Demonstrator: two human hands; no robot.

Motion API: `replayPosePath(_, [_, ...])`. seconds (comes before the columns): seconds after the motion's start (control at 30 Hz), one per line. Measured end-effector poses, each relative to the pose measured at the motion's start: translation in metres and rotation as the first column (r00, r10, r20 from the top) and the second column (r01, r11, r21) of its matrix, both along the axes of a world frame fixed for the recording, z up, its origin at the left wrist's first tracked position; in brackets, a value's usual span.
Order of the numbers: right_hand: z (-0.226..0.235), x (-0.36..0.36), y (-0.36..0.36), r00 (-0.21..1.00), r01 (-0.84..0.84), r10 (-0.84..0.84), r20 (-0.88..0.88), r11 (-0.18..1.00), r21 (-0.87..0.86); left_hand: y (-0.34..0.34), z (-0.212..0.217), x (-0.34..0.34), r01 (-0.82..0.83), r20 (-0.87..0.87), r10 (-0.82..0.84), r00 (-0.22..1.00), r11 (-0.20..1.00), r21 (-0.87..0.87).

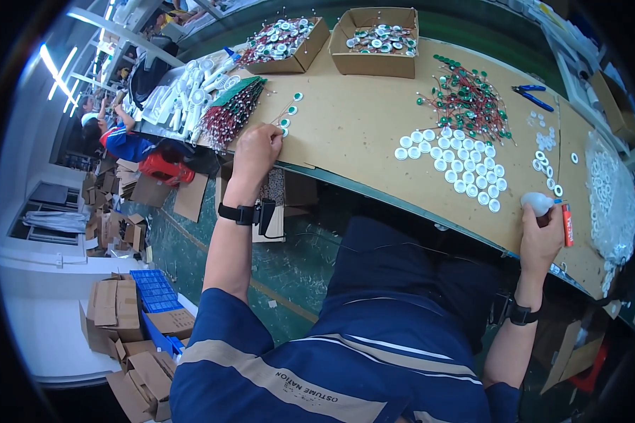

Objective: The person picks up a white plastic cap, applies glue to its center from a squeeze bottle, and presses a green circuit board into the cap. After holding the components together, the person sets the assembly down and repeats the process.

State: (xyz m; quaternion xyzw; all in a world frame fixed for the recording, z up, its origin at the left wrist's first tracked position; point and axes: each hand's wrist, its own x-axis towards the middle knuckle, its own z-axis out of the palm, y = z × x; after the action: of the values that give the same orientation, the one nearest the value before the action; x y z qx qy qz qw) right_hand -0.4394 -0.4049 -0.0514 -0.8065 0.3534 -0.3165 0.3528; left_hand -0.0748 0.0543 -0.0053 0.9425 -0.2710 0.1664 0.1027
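At the table's near edge, my left hand [258,149] is closed, its fingertips pinching at a small green-and-white disc [284,132]. Three similar discs [292,110] with thin red wires lie in a line just beyond it. Toward the right end, my right hand [540,238] wraps round a white, rounded bottle [537,204]; its lower part is hidden by the fingers. A red tube [568,225] lies right beside that hand. Between the hands, many white round caps [466,166] are spread on the table, next to a pile of green discs with red wires [469,99].
Two cardboard boxes, one open box [372,65] and one tilted box [300,62], hold wired discs at the back. Left are a red-wire bundle [227,116] and white plastic housings [183,99]. Blue-handled pliers [533,96] and a bag of white rings [609,197] lie right.
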Motion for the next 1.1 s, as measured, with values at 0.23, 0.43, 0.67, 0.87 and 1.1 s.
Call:
replayPosePath(0.23, [-0.005, 0.002, 0.002, 0.999, 0.002, -0.003, 0.032, 1.0, 0.024, 0.0, 0.015, 0.003, 0.03, -0.037, -0.026, 0.999, 0.993, 0.11])
replayPosePath(0.43, [-0.004, 0.001, -0.001, 0.999, 0.012, -0.012, 0.039, 1.0, -0.01, -0.004, 0.017, 0.002, 0.064, -0.069, -0.055, 0.996, 0.99, 0.128])
replayPosePath(0.67, [-0.002, 0.002, -0.001, 1.0, 0.014, -0.014, -0.001, 0.999, -0.04, -0.001, 0.023, -0.001, 0.038, -0.024, -0.036, 0.999, 0.995, 0.089])
replayPosePath(0.87, [0.002, 0.003, -0.002, 1.0, -0.006, 0.005, -0.023, 1.0, -0.029, -0.017, 0.022, -0.023, 0.036, 0.136, -0.029, 0.99, 0.998, -0.047])
replayPosePath(1.1, [0.019, 0.02, -0.007, 0.986, 0.046, -0.068, -0.153, 0.988, -0.144, -0.096, 0.014, -0.09, 0.291, -0.112, -0.335, 0.936, 0.911, -0.292])
